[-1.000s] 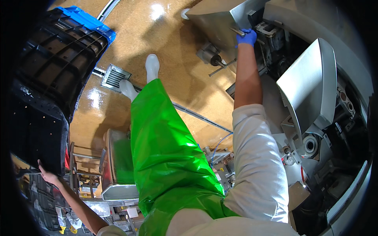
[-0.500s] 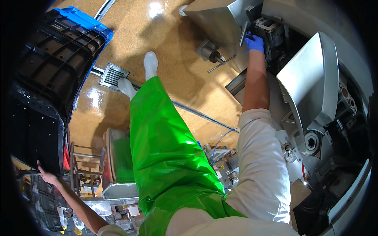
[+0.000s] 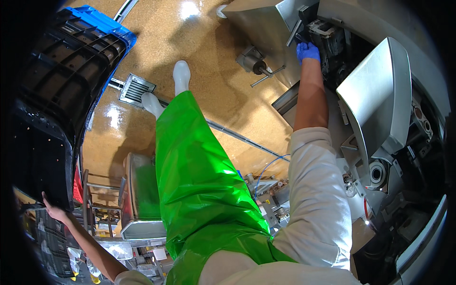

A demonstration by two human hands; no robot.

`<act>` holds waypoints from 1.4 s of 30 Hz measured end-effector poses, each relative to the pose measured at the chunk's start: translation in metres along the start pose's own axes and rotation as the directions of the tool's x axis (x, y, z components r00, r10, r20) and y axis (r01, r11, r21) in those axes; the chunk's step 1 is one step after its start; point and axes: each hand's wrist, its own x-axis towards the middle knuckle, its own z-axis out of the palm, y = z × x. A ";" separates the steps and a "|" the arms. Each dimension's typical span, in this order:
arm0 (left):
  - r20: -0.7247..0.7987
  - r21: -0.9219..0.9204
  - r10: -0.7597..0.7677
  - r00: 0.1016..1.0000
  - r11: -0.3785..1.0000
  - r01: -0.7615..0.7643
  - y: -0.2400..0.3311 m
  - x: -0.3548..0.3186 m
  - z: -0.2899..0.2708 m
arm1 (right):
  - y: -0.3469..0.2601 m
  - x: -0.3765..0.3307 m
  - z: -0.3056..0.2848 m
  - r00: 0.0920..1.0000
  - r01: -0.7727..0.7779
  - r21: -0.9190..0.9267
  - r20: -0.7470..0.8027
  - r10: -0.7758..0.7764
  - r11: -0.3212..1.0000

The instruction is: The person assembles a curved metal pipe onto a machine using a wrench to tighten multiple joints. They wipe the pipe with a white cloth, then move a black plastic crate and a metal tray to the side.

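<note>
My left hand (image 3: 57, 213), bare, grips the lower edge of a large black plastic crate (image 3: 38, 156) at the left. One digit lies against its dark face; the other fingers are partly hidden. Far to the right, my right hand (image 3: 308, 51) in a blue glove reaches into a steel machine. Its fingers are curled against a dark part, just below a metal bar handle (image 3: 294, 33) and beside a worn metal block (image 3: 325, 31). What those fingers hold is hidden. A curved steel cover (image 3: 375, 90) stands open to the right of my forearm.
A blue crate (image 3: 107, 26) adjoins the black one. A floor drain (image 3: 137, 90) lies beside my white boots (image 3: 181, 76). A T-handled screw (image 3: 267, 73) sticks out from the machine. A steel cart (image 3: 142, 190) stands left of my green apron (image 3: 204, 180).
My right hand has shifted slightly and its fingers have moved off the bar handle, which has tilted up and left. My left hand stays on the black crate.
</note>
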 end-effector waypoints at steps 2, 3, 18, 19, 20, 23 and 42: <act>0.002 -0.048 -0.023 1.000 0.999 0.023 0.002 0.002 0.004 | 0.002 0.010 -0.006 0.998 0.022 -0.028 -0.050 -0.024 0.999; 0.001 -0.076 -0.025 1.000 0.997 0.025 0.000 -0.002 0.001 | 0.001 0.003 0.003 0.998 0.027 -0.019 -0.065 -0.028 0.999; 0.045 0.154 0.121 0.992 0.980 -0.126 -0.022 0.007 -0.005 | -0.011 -0.127 0.073 0.666 0.485 -0.728 -0.052 -0.744 0.485; 0.042 0.127 0.117 0.992 0.984 -0.122 -0.023 0.005 -0.006 | -0.011 -0.130 0.075 0.681 0.513 -0.709 -0.007 -0.732 0.484; 0.039 0.101 0.113 0.993 0.988 -0.117 -0.023 0.004 -0.006 | -0.009 -0.130 0.079 0.653 0.523 -0.710 -0.022 -0.757 0.471; 0.044 0.071 0.032 0.999 0.997 -0.035 -0.007 0.000 -0.003 | 0.002 -0.128 0.087 0.546 0.538 -0.710 -0.118 -0.829 0.455; 0.016 0.123 0.012 1.000 0.992 -0.014 -0.011 0.001 -0.006 | 0.000 -0.115 0.100 0.553 0.559 -0.468 -0.405 -0.728 0.684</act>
